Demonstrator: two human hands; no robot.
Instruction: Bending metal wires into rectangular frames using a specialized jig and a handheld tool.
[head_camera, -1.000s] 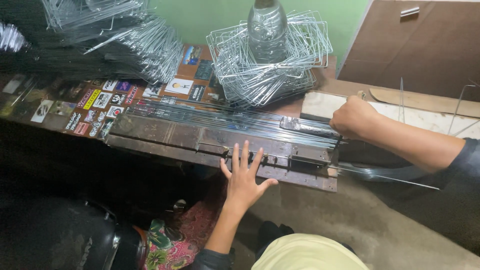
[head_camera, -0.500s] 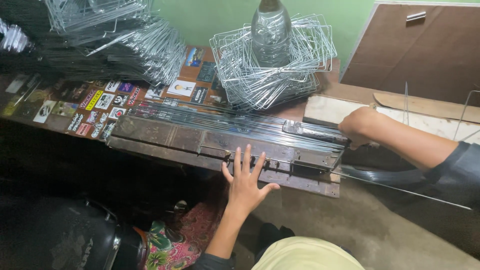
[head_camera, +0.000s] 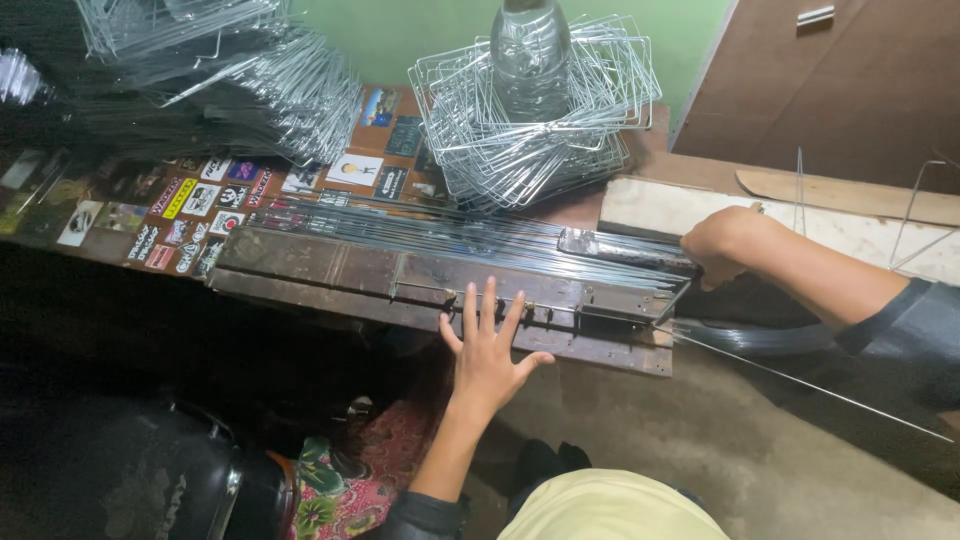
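Observation:
My left hand (head_camera: 490, 345) lies flat with its fingers spread on the front of a long rusty metal jig (head_camera: 340, 275), pressing on a thin straight wire (head_camera: 800, 385). That wire runs from under my fingers out to the right, over the floor. My right hand (head_camera: 722, 245) is closed around the end of a flat metal lever (head_camera: 600, 243) at the jig's right end. A bundle of straight shiny wires (head_camera: 450, 232) lies along the back of the jig.
A stack of bent wire frames (head_camera: 600, 120) with a clear plastic bottle (head_camera: 530, 50) on it stands behind the jig. More wire frames (head_camera: 230, 70) are heaped at the top left. Stickers (head_camera: 200, 200) cover the wooden table. Right: pale board (head_camera: 650, 205), brown door (head_camera: 840, 90). Below: concrete floor (head_camera: 700, 450), floral cloth (head_camera: 335, 480).
My right hand has shifted slightly right and toward me with the lever. The long wire's free end has swung nearer to me. My left hand stays flat on the jig.

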